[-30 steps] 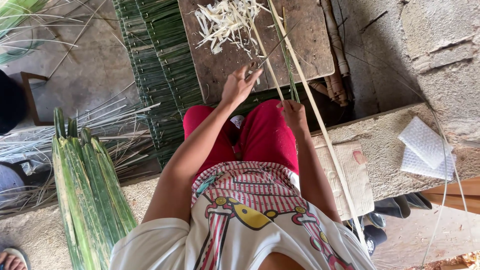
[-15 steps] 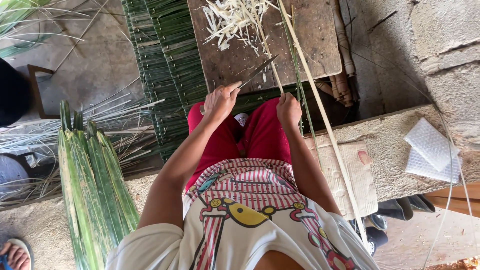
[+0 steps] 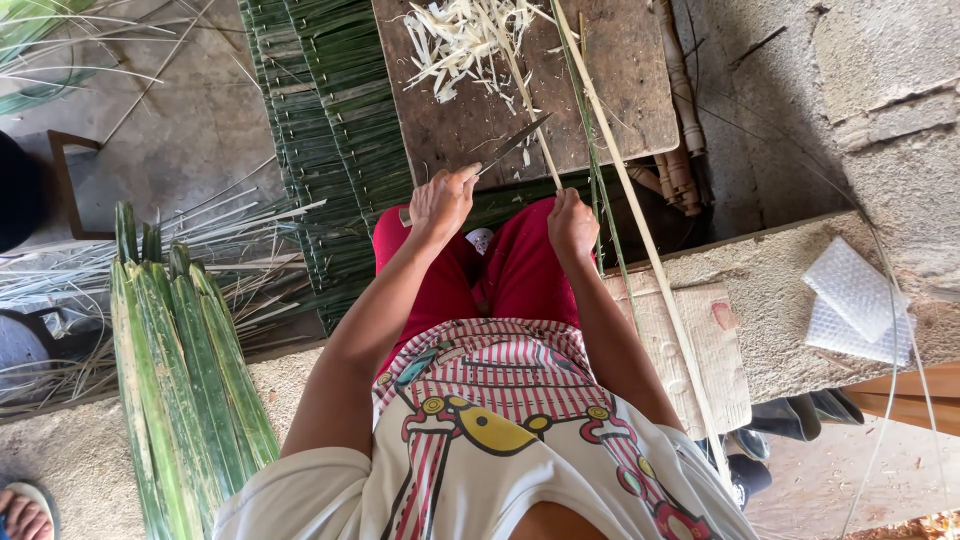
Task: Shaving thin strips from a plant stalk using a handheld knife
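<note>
My left hand (image 3: 440, 200) grips a knife (image 3: 515, 143) by its handle, and the blade points up and right over a worn wooden board (image 3: 620, 90). My right hand (image 3: 572, 225) is closed on a thin pale strip (image 3: 530, 95) that runs up across the board. The blade tip lies against this strip just above my right hand. Both hands hover over my red-trousered knees. A long pale stalk (image 3: 640, 240) and a green leaf strip (image 3: 590, 150) slant past my right hand. Pale shavings (image 3: 460, 35) are heaped at the board's far end.
A woven mat of green leaf strips (image 3: 330, 120) lies left of the board. A bundle of long green leaves (image 3: 180, 380) stands at lower left, near someone's sandalled foot (image 3: 20, 510). On the concrete ledge at right lie cardboard (image 3: 700, 340) and bubble wrap (image 3: 850, 300).
Both hands have drawn back toward my knees. The knife has slid down the pale strip, its blade now lying nearer my right hand.
</note>
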